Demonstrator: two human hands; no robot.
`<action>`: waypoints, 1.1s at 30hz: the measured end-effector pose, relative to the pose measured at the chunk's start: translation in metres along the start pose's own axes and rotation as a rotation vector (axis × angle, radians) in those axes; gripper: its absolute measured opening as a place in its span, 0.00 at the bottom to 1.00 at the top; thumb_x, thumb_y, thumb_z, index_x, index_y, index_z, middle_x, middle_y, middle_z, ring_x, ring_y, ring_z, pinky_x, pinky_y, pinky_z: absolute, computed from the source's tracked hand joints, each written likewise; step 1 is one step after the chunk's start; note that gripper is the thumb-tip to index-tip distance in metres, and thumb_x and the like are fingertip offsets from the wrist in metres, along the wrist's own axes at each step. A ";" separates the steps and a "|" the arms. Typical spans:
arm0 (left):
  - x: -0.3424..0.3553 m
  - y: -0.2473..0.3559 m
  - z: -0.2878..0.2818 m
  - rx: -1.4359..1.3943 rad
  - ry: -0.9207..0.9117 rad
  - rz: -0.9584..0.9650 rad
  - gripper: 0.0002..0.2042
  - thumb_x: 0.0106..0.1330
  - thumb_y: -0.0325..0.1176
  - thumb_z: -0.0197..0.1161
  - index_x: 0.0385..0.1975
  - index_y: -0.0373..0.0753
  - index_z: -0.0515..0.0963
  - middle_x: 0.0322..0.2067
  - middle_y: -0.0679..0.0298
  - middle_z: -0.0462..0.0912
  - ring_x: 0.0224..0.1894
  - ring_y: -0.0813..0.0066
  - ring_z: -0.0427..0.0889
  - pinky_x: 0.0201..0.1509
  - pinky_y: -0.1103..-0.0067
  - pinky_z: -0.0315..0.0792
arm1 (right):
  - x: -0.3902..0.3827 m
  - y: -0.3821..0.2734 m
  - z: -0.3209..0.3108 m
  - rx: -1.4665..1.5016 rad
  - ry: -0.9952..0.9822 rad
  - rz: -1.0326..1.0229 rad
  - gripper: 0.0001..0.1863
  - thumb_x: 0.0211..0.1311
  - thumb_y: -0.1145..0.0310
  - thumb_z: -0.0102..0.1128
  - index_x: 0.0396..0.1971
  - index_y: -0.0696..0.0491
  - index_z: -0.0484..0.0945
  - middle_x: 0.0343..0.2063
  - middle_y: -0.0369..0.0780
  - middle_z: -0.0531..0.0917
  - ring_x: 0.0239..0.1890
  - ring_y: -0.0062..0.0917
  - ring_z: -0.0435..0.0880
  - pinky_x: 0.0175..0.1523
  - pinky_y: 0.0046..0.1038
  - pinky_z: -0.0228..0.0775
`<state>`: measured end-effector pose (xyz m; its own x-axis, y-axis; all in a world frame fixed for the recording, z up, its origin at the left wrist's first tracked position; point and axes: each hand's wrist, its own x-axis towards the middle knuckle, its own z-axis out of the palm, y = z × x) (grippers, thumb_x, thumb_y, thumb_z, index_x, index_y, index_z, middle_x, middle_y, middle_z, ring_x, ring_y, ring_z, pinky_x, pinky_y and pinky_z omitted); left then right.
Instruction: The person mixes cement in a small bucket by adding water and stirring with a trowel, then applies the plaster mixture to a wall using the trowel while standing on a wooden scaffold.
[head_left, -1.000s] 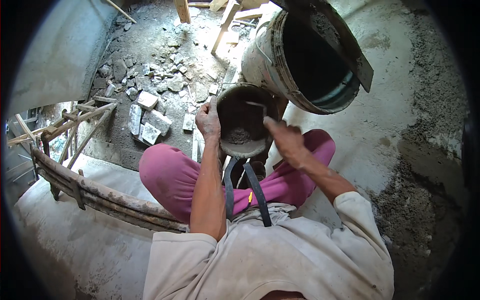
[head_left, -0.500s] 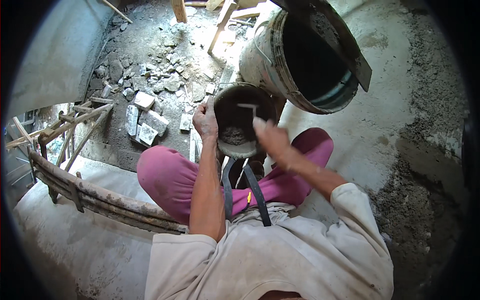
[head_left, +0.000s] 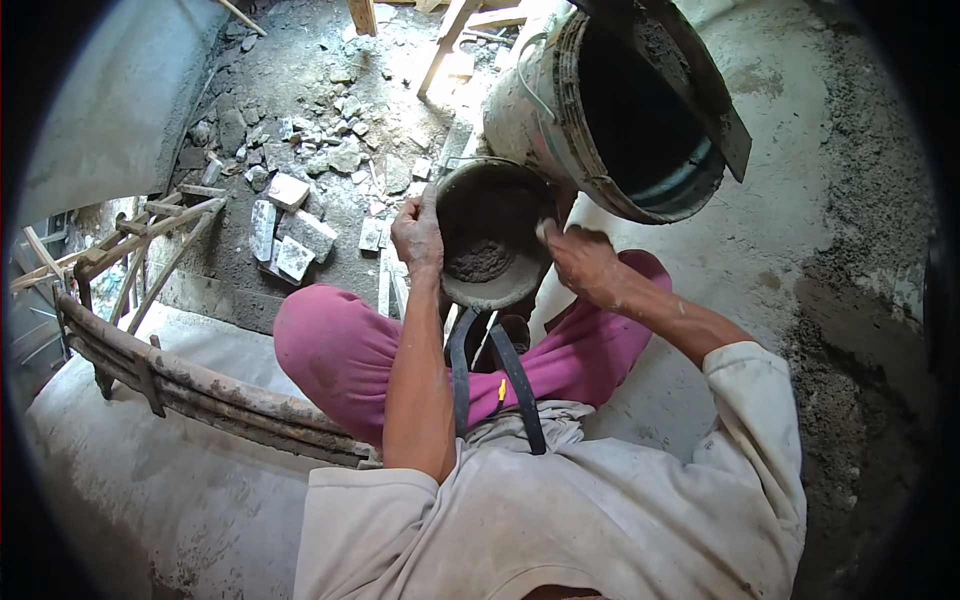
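Note:
My left hand [head_left: 420, 240] grips the rim of a small bucket [head_left: 480, 298] held between my knees, with grey mortar [head_left: 478, 260] in its bottom. My right hand [head_left: 585, 262] is closed on a tool handle [head_left: 547, 232] at the bucket's right side; the tool's far end is hard to make out. Just behind, to the right, sits a large mortar-crusted bucket [head_left: 530, 120] with a dark interior and a flat dark board [head_left: 730, 145] lying across its right part. Black straps [head_left: 515, 380] with a yellow clip hang below the small bucket, over my lap.
Rubble and broken blocks [head_left: 292, 258] lie beyond my left knee, with timber pieces [head_left: 445, 50] at the back. A curved railing form [head_left: 200, 390] with wooden braces [head_left: 160, 260] runs along the left. Rough grey concrete [head_left: 840, 300] is on the right.
My right hand swung left over the small bucket, then back right to beside its rim; the pale angled tool seen inside earlier no longer shows clearly. My left hand stays on the rim.

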<state>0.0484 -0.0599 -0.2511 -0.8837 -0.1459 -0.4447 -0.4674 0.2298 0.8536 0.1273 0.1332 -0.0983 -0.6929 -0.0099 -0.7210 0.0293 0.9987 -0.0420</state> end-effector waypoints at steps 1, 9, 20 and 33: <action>-0.003 0.000 0.004 -0.022 0.002 0.053 0.21 0.66 0.49 0.64 0.26 0.34 0.81 0.16 0.68 0.74 0.22 0.82 0.65 0.27 0.78 0.63 | 0.001 0.005 0.017 0.090 -0.055 -0.025 0.14 0.59 0.70 0.59 0.41 0.60 0.70 0.33 0.50 0.82 0.35 0.40 0.87 0.34 0.36 0.81; -0.001 0.003 0.004 -0.008 0.045 -0.002 0.22 0.65 0.49 0.64 0.25 0.31 0.80 0.16 0.69 0.74 0.21 0.82 0.65 0.27 0.77 0.64 | -0.006 -0.033 0.044 1.529 -0.453 0.221 0.14 0.60 0.67 0.62 0.39 0.58 0.69 0.26 0.38 0.77 0.16 0.20 0.75 0.16 0.23 0.69; 0.005 0.001 -0.002 -0.027 0.020 -0.027 0.20 0.66 0.47 0.64 0.24 0.32 0.80 0.17 0.70 0.74 0.22 0.83 0.65 0.28 0.79 0.63 | -0.050 0.019 0.033 2.432 -0.657 0.255 0.16 0.74 0.50 0.44 0.52 0.44 0.66 0.22 0.34 0.75 0.14 0.14 0.71 0.15 0.17 0.64; -0.004 -0.011 0.003 -0.035 0.039 0.019 0.21 0.66 0.48 0.64 0.23 0.32 0.80 0.16 0.70 0.70 0.21 0.82 0.62 0.26 0.78 0.60 | -0.038 0.024 0.012 1.431 -0.713 0.299 0.28 0.67 0.39 0.49 0.37 0.55 0.71 0.17 0.34 0.68 0.15 0.18 0.69 0.18 0.21 0.61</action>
<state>0.0572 -0.0589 -0.2594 -0.8908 -0.1791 -0.4176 -0.4485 0.1994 0.8712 0.1629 0.1574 -0.0797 -0.0960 -0.2614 -0.9604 0.9852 0.1129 -0.1293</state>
